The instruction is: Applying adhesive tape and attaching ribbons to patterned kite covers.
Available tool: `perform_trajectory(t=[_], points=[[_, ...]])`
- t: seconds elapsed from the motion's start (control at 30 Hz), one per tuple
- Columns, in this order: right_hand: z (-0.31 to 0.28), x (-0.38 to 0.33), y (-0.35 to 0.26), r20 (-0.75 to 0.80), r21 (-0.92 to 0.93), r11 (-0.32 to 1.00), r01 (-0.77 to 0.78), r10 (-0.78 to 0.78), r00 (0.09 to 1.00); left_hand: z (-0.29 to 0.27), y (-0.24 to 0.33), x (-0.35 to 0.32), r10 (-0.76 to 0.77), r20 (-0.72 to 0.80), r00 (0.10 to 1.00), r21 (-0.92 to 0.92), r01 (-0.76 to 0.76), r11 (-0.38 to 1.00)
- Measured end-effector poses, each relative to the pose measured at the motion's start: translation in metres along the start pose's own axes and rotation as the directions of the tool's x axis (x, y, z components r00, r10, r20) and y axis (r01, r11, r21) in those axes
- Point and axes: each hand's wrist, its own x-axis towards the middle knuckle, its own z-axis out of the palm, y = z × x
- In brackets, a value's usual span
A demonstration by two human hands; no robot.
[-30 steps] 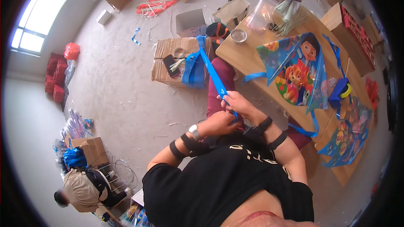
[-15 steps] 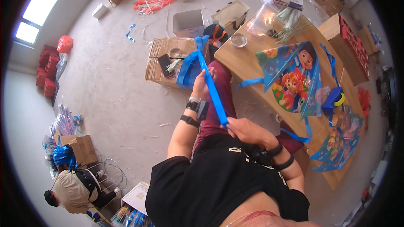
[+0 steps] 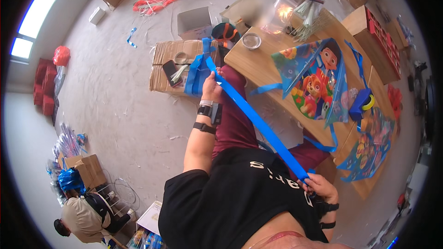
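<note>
A long blue ribbon stretches slantwise across my lap, pulled straight between both hands. My left hand pinches it near its far end, beside the cardboard box. At the lower right, close to my side, my right hand grips the other end. More blue ribbon lies in loose folds over the box's right side. On the wooden table to my right lies a cartoon-printed kite-like sheet with blue ribbon tails. A second printed sheet lies nearer the table's right end.
On the box rest a phone, a tape roll and pale strips. The wooden table holds a blue tape dispenser, a round clear container and a bundle of thin sticks. Another person is at the lower left.
My right hand has moved down and to the right, drawing the blue ribbon into a much longer straight stretch. The left hand stays beside the box, still pinching the ribbon.
</note>
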Motion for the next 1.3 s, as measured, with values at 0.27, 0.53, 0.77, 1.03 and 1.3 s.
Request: perform_trajectory(t=[0.27, 0.53, 0.77, 1.03, 1.3], points=[[-0.013, -0.052, 0.165, -0.127, 0.261, 0.959, -0.112, 0.149, 0.981, 0.053, -0.036, -0.044, 0.042, 0.050, 0.998, 0.252, -0.053, 0.966], [0.018, -0.047, 0.284, -0.417, 0.103, 0.895, -0.435, 0.436, 0.798, 0.104, -0.134, -0.097, -0.262, 0.182, 0.948, 0.549, 0.123, 0.827], [-0.006, 0.022, 0.170, -0.773, -0.512, 0.853, -0.106, -0.403, 0.489, 0.119, -0.215, -0.141, -0.556, 0.146, 0.818, 0.731, 0.289, 0.617], [-0.064, 0.140, 0.019, -0.846, -0.303, 0.812, 0.499, -0.471, 0.252, 0.091, -0.282, -0.165, -0.611, -0.048, 0.790, 0.856, 0.347, 0.382], [-0.081, 0.193, 0.034, -0.890, -0.038, 0.759, 0.650, -0.322, 0.324, 0.055, -0.292, -0.159, -0.551, -0.090, 0.829, 0.890, 0.315, 0.328]])
